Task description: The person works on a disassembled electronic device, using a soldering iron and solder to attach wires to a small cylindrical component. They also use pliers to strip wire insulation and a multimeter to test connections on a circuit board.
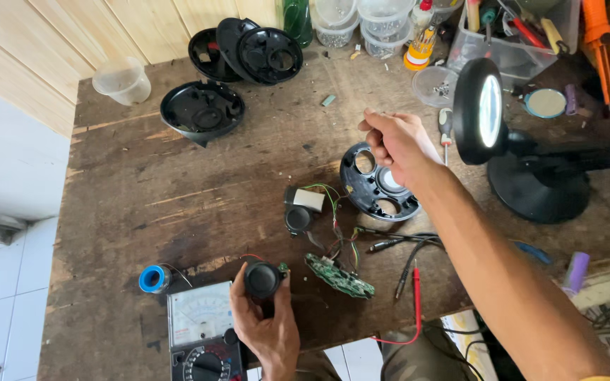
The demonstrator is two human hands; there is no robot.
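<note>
Left hand: grip clamped on a small black speaker, lifted clear of the tabletop.
Right hand: fingers curled together above the black ring panel, apparently holding nothing.
Circuit board: wired, lying between them.

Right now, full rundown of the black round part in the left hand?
The small black round part looks like a little speaker driver, matte plastic or rubber, face up. The left hand grips it from below at the wooden table's near edge. A thin red wire leaves its top; the analog multimeter lies just beside it.
</note>
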